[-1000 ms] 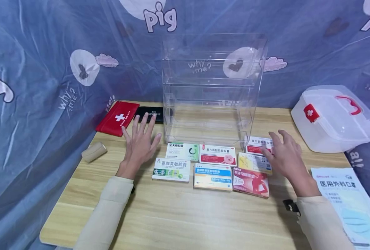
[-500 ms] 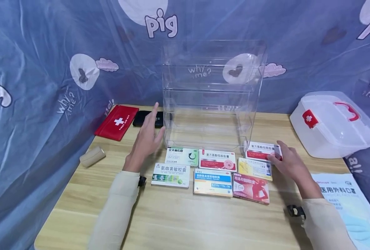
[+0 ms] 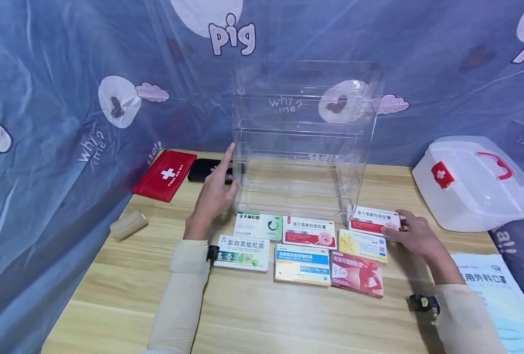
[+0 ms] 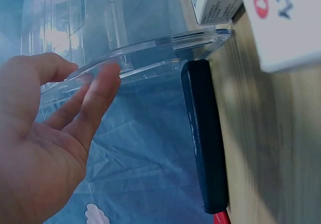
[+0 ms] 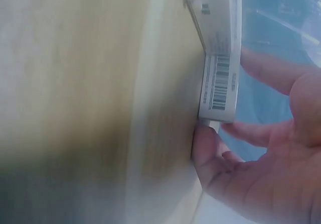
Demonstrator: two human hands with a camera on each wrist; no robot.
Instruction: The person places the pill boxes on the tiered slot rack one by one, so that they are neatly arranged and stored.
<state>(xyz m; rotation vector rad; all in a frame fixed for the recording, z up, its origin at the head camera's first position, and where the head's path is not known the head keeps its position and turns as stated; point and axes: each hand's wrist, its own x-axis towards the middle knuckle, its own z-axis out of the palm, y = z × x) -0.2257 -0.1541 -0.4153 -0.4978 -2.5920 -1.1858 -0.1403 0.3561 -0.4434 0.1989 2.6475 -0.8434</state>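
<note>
In the head view, several medicine boxes lie in two rows before a clear tiered acrylic rack (image 3: 299, 200). My right hand (image 3: 417, 235) grips the right end of a white-and-red medicine box (image 3: 372, 220), and its barcode end face (image 5: 219, 88) shows between the fingers in the right wrist view. My left hand (image 3: 214, 196) is raised at the rack's left side, fingers extended. Its fingertips meet the clear side panel (image 4: 150, 63) in the left wrist view. Nearest the left forearm lies a white-and-green medicine box (image 3: 242, 252); a red-and-pink medicine box (image 3: 357, 274) is at front right.
A red first aid pouch (image 3: 165, 175) and a black case (image 3: 202, 170) lie left of the rack. Farther forward is a tan roll (image 3: 129, 225). A white first aid box (image 3: 474, 182) stands at right, behind a face mask packet (image 3: 487, 290). Patterned cloth hangs behind.
My left hand has moved right, from over the table to the rack's side, turning onto its edge. My right hand has come down and taken hold of the white-and-red box's end.
</note>
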